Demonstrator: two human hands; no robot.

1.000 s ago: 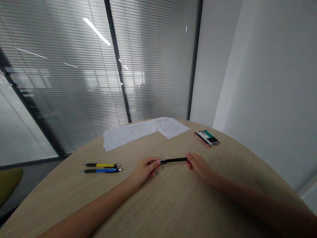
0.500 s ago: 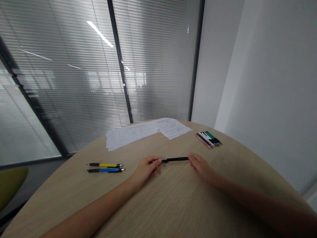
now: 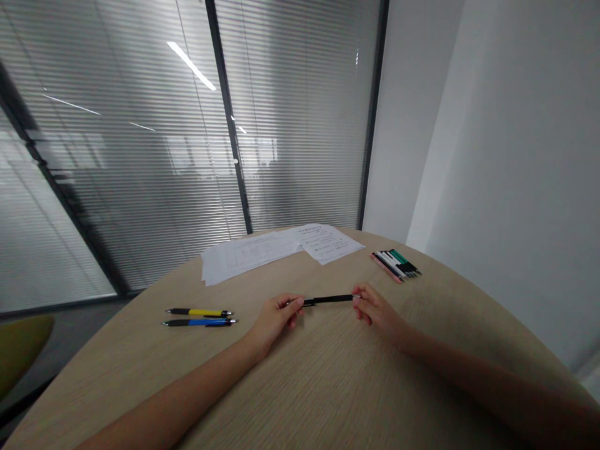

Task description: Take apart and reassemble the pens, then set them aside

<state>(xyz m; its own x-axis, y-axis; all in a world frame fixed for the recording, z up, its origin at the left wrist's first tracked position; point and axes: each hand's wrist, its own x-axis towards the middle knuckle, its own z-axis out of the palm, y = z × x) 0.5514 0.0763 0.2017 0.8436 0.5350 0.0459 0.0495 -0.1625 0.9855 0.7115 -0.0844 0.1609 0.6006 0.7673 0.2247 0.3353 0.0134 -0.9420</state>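
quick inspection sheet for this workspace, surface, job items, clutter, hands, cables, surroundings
surface: round light wood-grain table
job's things: black pen, level between the hands
clutter: yellow pen and blue pen side by side; papers; bundle of pens
hands: left hand and right hand, bare, fingertips at opposite ends of the pen
cables: nothing seen
surroundings: glass partition with blinds; white wall; olive chair

The black pen (image 3: 328,300) lies on a pale wood-grained table (image 3: 328,381) before grey-striped blinds (image 3: 140,156).
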